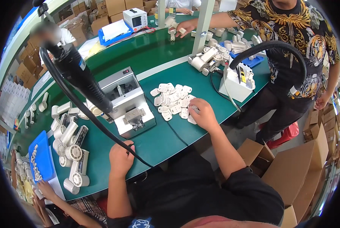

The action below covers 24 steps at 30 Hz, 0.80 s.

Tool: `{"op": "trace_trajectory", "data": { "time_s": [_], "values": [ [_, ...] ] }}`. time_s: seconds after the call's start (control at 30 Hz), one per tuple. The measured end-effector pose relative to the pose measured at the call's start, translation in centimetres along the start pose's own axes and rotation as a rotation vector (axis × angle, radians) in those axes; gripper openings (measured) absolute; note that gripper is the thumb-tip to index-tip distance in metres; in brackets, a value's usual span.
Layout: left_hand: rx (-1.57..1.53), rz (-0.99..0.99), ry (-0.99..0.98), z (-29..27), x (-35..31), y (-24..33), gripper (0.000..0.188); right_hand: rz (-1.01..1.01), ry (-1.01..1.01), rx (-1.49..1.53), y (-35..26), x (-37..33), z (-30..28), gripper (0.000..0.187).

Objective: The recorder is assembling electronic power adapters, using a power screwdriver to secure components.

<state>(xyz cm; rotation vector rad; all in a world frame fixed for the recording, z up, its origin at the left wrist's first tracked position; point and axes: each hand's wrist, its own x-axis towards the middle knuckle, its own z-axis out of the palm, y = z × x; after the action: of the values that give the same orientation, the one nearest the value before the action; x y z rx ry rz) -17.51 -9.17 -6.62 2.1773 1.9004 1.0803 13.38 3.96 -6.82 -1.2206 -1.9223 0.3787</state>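
My right hand (203, 114) is half curled, touching the right edge of the pile of white plastic plates (173, 98) on the green table (212, 90); I cannot tell if it grips one. My left hand (121, 159) rests at the near edge, fingers mostly hidden, its closure unclear. A black hose (101, 127) crosses my view of it, below the metal machine (141, 105)

Your small, flat white pieces (174, 97) have little holes and lie heaped near your worktop's (164, 142) front edge.
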Motion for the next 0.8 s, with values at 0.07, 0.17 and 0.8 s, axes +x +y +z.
{"op": "trace_trajectory", "data": {
  "time_s": [0.07,0.17,0.8],
  "values": [
    [-0.001,0.0,0.004,0.05,-0.03,-0.08,0.012,0.005,0.0,0.0,0.04,-0.05,0.01,0.015],
    [-0.004,-0.025,-0.026,-0.05,-0.04,0.0,0.012,0.005,0.005,0.005,0.03,-0.11,0.01,0.016],
    [0.031,-0.066,-0.094,-0.27,0.09,0.5,0.015,-0.084,-0.052,-0.085,0.45,-0.25,-0.07,0.025]
  ]
}}
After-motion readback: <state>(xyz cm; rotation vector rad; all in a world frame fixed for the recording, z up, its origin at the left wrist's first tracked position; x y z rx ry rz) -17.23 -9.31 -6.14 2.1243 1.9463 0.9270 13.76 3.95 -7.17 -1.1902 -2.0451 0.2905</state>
